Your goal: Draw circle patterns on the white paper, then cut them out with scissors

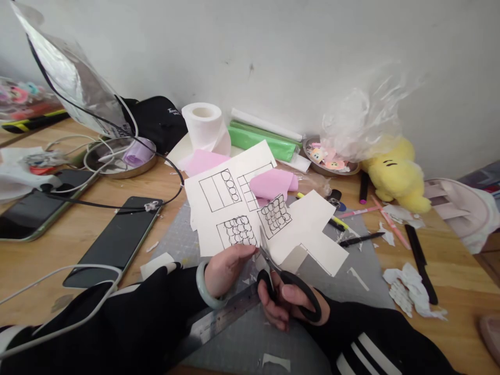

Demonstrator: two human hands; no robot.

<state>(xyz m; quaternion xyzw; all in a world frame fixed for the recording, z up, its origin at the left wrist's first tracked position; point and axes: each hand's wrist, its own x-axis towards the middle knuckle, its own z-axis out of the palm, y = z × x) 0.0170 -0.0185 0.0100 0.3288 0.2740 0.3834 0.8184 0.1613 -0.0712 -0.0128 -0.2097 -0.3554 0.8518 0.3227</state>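
Note:
A white sheet of paper (pixel 211 229) with black-ink boxes and scalloped patterns is pinched at its lower edge by my left hand (pixel 226 268), thumb on top. My right hand (pixel 285 302) grips black-handled scissors (pixel 304 291), their blades parted and pointing up against the sheet between two drawn patterns. To the right lies a notched white paper piece (pixel 312 229), joined to the patterned part or overlapping it; I cannot tell which. Beneath are a grey cutting mat (pixel 371 260) and a metal ruler (pixel 219 320), partly covered by my left wrist.
Two phones (pixel 117 239) and looping cables lie at left. Behind the paper stand a white roll (pixel 203 122), a green packet (pixel 261 140) and a metal bowl (pixel 332 169) of small charms. Pens (pixel 361 239), crumpled tissue (pixel 410 286) and a yellow plush toy (pixel 396 174) are at right.

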